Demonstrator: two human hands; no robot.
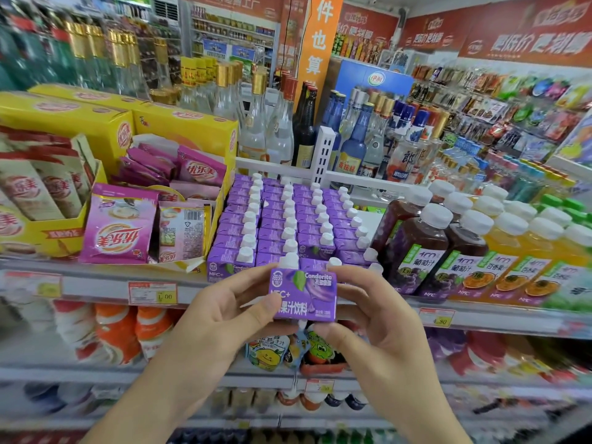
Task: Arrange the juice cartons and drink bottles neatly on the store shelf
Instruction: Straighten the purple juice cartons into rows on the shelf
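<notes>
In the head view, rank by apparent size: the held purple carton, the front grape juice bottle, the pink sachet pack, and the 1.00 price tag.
1. Pink sachet pack
2. Grape juice bottle
3. Purple carton, inflated by nearness
4. Price tag

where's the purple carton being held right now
In the head view, the purple carton is low centre, gripped between the left hand and right hand, just in front of the purple carton rows.

Bright, even light; edges blurred and bowed (wide-angle).
</notes>
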